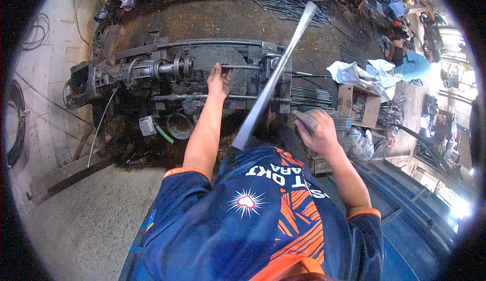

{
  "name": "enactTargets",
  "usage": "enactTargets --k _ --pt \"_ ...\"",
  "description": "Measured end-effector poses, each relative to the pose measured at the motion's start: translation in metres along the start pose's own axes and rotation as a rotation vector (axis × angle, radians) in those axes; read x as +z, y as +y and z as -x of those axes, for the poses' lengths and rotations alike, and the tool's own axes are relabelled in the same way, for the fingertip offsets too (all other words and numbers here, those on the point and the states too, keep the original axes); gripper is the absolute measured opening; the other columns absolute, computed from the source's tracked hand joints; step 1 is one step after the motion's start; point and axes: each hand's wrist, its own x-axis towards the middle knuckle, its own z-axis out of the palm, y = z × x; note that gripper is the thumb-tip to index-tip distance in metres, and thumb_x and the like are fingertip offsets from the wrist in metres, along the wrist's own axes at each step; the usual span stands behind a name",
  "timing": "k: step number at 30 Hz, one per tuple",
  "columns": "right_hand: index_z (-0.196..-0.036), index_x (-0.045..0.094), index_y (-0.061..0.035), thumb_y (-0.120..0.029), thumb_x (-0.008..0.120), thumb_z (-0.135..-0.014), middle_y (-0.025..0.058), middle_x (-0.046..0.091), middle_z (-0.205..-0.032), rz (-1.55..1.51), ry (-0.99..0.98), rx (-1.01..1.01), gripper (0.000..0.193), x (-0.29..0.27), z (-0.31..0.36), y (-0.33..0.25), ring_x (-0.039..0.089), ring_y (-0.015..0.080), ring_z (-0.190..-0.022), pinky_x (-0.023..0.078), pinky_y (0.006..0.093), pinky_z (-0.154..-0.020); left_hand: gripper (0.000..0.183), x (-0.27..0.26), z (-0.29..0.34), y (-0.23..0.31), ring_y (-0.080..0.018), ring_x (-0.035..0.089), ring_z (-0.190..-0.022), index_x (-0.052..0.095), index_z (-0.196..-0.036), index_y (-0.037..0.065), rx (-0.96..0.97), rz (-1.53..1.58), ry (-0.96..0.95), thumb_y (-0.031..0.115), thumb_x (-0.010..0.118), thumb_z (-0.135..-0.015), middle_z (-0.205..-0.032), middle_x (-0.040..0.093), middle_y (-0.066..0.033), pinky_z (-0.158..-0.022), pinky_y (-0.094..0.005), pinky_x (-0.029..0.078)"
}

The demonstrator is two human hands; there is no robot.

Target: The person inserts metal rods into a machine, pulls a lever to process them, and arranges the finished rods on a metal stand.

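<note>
My left hand (219, 82) reaches over the middle of a greasy machine (147, 72). Its fingers are closed round the left end of a thin metal rod (243, 67), which runs right into the machine's clamp block (273, 76). To the left of that hand, apart from it, sits a round chuck-like head (182, 67). My right hand (318, 129) is low at the right, beside a stack of rods (340, 123). Its fingers are curled against a dark grey piece that I cannot make out. A long flat metal bar (271, 83) slants up between my hands.
Dark metal shavings (197, 86) cover the machine bed. More rods (311, 97) lie right of the clamp block, and a loose pile (288, 3) lies on the far floor. A cardboard box (372, 110) and white cloth (364, 76) are at the right. Another person's blue sleeve (412, 66) shows beyond.
</note>
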Motion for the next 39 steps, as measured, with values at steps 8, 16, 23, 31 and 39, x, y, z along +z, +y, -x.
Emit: enactTargets --k 8,16,23,31,39 --pt "-0.101 0.068 -0.0049 -0.016 0.067 -0.083 0.0152 0.067 -0.092 -0.045 0.084 0.173 0.021 0.000 -0.026 0.053 0.064 0.0317 -0.086 0.051 0.0392 -0.078 0.035 0.005 0.025 0.041 -0.0270 0.062 -0.103 0.052 -0.113 -0.004 -0.170 -0.317 0.021 0.026 0.055 -0.095 -0.105 0.062 -0.0166 -0.088 -0.0391 0.052" --pt "-0.105 0.067 -0.0085 -0.038 0.051 -0.091 0.0183 0.063 -0.105 0.328 0.039 -0.104 0.036 -0.001 -0.145 0.182 0.057 0.0340 -0.105 0.039 0.0448 -0.096 0.050 0.140 0.217 0.075 -0.0350 0.062 -0.100 0.055 -0.116 0.003 0.200 -2.003 -0.166 0.040 0.064 -0.083 -0.108 0.063 -0.0226 -0.085 -0.0457 0.048" --pt "-0.078 0.070 -0.0040 -0.049 0.043 -0.086 0.0193 0.067 -0.076 0.522 -0.385 0.104 0.053 -0.014 -0.186 0.202 0.065 0.0379 -0.076 0.049 0.0454 -0.080 0.029 0.135 0.173 0.102 -0.0357 0.064 -0.094 0.063 -0.094 0.006 0.254 -2.267 0.159 0.031 0.065 -0.081 -0.095 0.067 -0.0187 -0.080 -0.0458 0.052" --pt "-0.078 0.069 -0.0016 -0.046 0.040 -0.087 0.0222 0.067 -0.082 0.425 -0.330 0.406 0.054 -0.022 -0.115 0.163 0.066 0.0378 -0.080 0.051 0.0476 -0.074 0.018 0.113 0.083 0.132 -0.0344 0.066 -0.086 0.061 -0.094 0.012 0.621 -2.546 -0.120 0.023 0.054 -0.082 -0.090 0.068 -0.0168 -0.075 -0.0455 0.053" --pt "-0.082 0.071 -0.0022 -0.041 0.040 -0.088 0.0234 0.067 -0.085 0.394 -0.221 0.666 0.049 -0.017 -0.077 0.119 0.066 0.0400 -0.083 0.051 0.0467 -0.079 0.015 0.128 0.042 0.154 -0.0337 0.067 -0.076 0.060 -0.090 0.013 0.931 -2.450 -0.488 0.021 0.057 -0.077 -0.079 0.068 -0.0140 -0.069 -0.0457 0.052"
